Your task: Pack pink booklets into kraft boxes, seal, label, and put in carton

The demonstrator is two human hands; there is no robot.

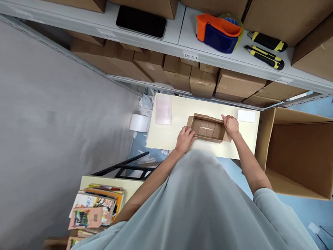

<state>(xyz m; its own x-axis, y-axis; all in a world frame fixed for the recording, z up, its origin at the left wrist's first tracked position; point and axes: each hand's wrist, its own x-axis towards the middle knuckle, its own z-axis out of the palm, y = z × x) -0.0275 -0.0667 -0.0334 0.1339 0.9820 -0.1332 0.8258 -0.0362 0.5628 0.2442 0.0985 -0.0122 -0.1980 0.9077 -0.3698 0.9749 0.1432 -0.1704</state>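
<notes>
A small open cardboard box (208, 127) rests on the cream table, its flaps folded outward and a strip of tape shining on its inner bottom. At its near left corner, my left hand (186, 139) has its fingers curled over the edge. My right hand (230, 125) grips the far right corner, thumb and fingers closed on the cardboard. To the left lies a clear, pinkish plastic sheet or bag (163, 109). A white flat box or stack of paper (246, 116) sits right of my right hand.
A large open carton (302, 153) stands right of the table (179, 146). The shelf ahead carries a phone (141, 21), an orange-and-blue tape dispenser (218, 32) and two cutter knives (266, 51). Boxes fill the shelves. Books (96, 204) are stacked at lower left, beside a white roll (139, 123).
</notes>
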